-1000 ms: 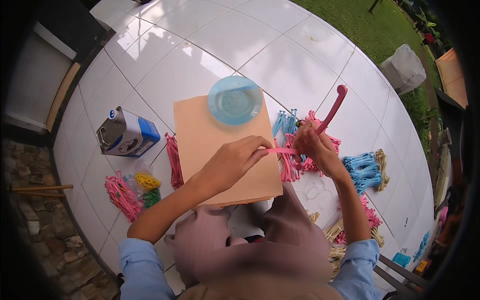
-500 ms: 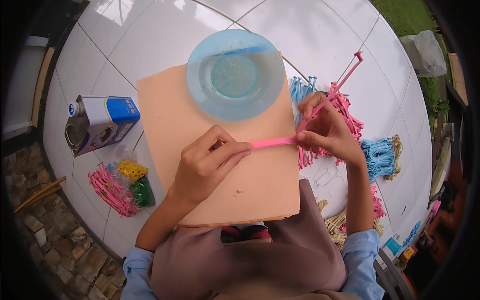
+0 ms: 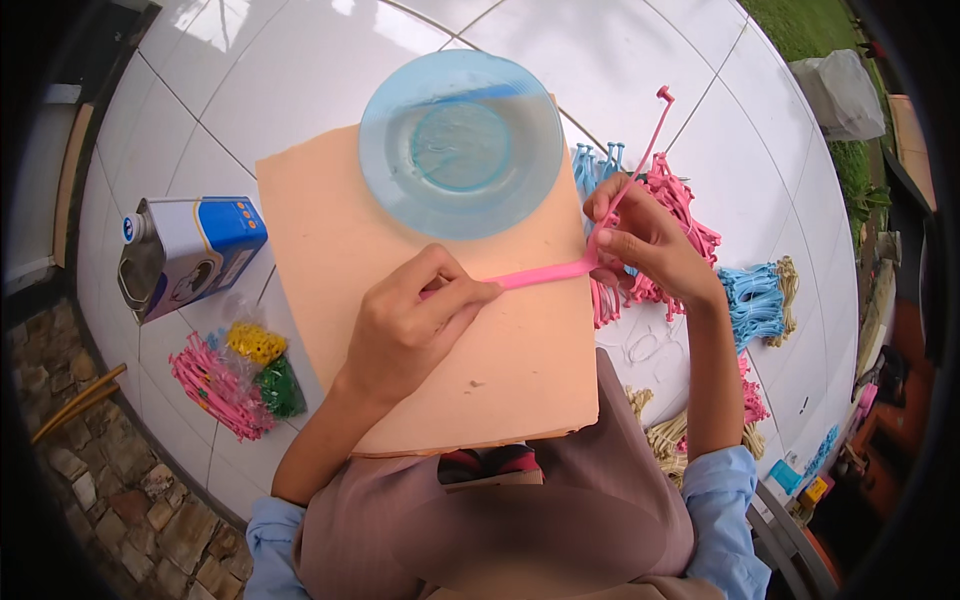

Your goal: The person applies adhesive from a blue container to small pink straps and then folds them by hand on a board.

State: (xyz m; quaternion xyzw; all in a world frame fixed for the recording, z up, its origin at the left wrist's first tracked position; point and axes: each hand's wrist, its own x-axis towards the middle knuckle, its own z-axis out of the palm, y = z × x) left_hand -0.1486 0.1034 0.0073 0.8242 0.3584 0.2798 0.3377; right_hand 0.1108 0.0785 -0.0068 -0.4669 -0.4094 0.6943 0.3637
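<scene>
A long pink strip (image 3: 540,275), flat and soft-looking, is stretched between my two hands over the peach-coloured board (image 3: 500,350). My left hand (image 3: 408,315) is closed, pinching one end between thumb and fingertips. My right hand (image 3: 645,240) grips the strip farther along, where it bends upward. From there a thin pink length with a small knob at its tip rises above the fingers. Just beyond my hands, a translucent blue plate (image 3: 540,190) rests on the board's far part. What it holds, if anything, looks clear and is hard to make out.
Bundles of pink strips (image 3: 675,185) and blue strips (image 3: 755,305) lie on the white tiles at right, with beige bundles (image 3: 665,440) nearer. At left stand a metal can (image 3: 190,250), a pink bundle (image 3: 215,385) and bags of yellow pieces (image 3: 257,342) and green pieces (image 3: 281,387).
The free end of the pink strip has swung left. Both hands keep their grip, shifting only slightly. The whole view has moved a little.
</scene>
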